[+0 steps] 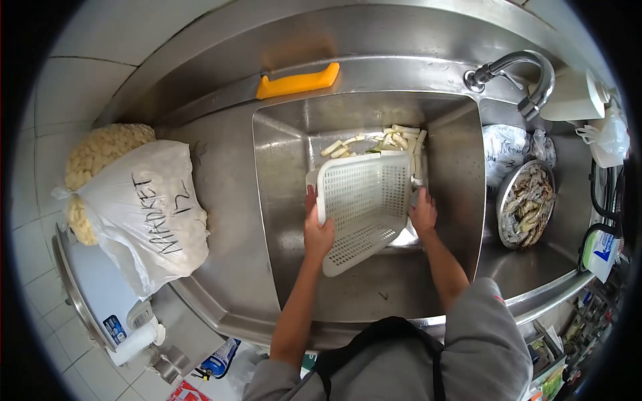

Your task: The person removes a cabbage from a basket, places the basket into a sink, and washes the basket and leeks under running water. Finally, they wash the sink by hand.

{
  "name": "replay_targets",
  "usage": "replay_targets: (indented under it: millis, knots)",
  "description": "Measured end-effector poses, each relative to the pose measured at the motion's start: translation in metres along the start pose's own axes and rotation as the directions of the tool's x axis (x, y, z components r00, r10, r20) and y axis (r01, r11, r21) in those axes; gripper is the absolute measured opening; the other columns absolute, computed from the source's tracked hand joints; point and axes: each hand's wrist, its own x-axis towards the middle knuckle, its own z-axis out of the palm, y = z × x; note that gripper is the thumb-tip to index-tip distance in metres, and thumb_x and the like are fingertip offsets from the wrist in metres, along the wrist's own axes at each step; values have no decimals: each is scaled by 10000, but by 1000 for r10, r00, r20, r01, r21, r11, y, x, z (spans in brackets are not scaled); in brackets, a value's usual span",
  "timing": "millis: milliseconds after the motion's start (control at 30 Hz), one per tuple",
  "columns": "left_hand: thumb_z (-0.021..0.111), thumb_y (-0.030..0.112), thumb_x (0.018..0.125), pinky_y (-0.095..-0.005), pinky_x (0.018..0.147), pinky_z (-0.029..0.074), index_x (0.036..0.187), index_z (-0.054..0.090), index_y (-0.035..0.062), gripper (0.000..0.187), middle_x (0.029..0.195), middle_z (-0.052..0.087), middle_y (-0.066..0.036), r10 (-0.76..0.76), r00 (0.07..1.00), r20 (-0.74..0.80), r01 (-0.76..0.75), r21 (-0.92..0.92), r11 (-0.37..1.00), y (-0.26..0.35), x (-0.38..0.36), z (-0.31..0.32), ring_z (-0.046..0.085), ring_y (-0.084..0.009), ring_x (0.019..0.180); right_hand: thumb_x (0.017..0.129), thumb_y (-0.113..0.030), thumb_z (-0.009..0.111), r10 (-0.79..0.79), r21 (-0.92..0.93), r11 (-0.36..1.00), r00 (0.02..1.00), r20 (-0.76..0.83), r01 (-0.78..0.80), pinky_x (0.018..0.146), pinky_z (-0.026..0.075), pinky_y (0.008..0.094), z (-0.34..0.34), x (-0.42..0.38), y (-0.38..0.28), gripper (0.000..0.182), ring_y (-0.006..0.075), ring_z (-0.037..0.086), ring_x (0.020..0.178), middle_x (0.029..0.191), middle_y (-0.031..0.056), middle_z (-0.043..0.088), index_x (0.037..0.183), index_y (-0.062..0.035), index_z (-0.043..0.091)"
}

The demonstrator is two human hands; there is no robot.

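A white perforated plastic basket (364, 200) is tilted inside the large steel sink basin (294, 287), its inside facing me. My left hand (317, 230) grips the basket's left rim, with the thumb on the near side. At the right side of the basket, my right hand (422, 212) is closed against its edge, and part of its fingers is hidden. Pale white-green stalk pieces (401, 138) lie just beyond the basket's far edge. The basket hides what is under it.
An orange block-like object (298, 81) rests on the sink's back ledge. To the left sit white bags (157, 214) with handwriting. A chrome faucet (535, 87) arches over the right basin, which holds a bowl of shrimp (528, 204) and a plastic bag (505, 150).
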Motion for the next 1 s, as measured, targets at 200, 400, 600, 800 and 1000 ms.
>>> replay_targets:
  millis: [200,400,600,800,1000]
  knots:
    - [421,-51,668,-345,1018,215,1138,481,-4,476,1346,289,-197,-2,984,178,-33,192,981,-6,-8,-24,188,-339,1281,643,15,587,-234,764,536,933,-274,359,809,428,379,8,-50,-123,450,356,496,992,1055,182,509,1074,-36,469]
    - [408,-69,670,-356,1033,184,1207,430,6,542,1394,208,-157,-95,982,166,58,215,975,-27,-15,-43,144,-327,1297,607,104,523,-273,636,632,895,-353,444,912,371,380,97,-39,-174,482,361,421,1096,1129,200,455,1070,-23,484]
    - [398,-83,659,-384,1038,166,1260,386,31,612,1404,190,-140,158,972,173,-188,174,967,-27,-41,-34,140,-342,1296,619,98,461,-223,395,847,912,-345,357,758,409,419,115,-21,-90,280,354,473,873,886,168,515,878,-2,501]
    - [423,-48,661,-410,1032,166,1291,357,66,643,1397,205,-143,213,946,242,-285,317,904,-6,-48,-30,165,-368,1284,663,40,477,-297,581,810,910,290,79,748,419,401,109,-94,-83,211,333,528,823,892,160,566,849,-18,557]
    - [433,-29,667,-433,1016,192,1271,378,56,612,1378,250,-151,267,940,211,-329,365,871,3,-39,-26,217,-387,1259,659,34,479,-411,924,349,912,-1,159,854,349,409,41,-161,-198,309,363,447,1006,1047,204,523,962,14,540]
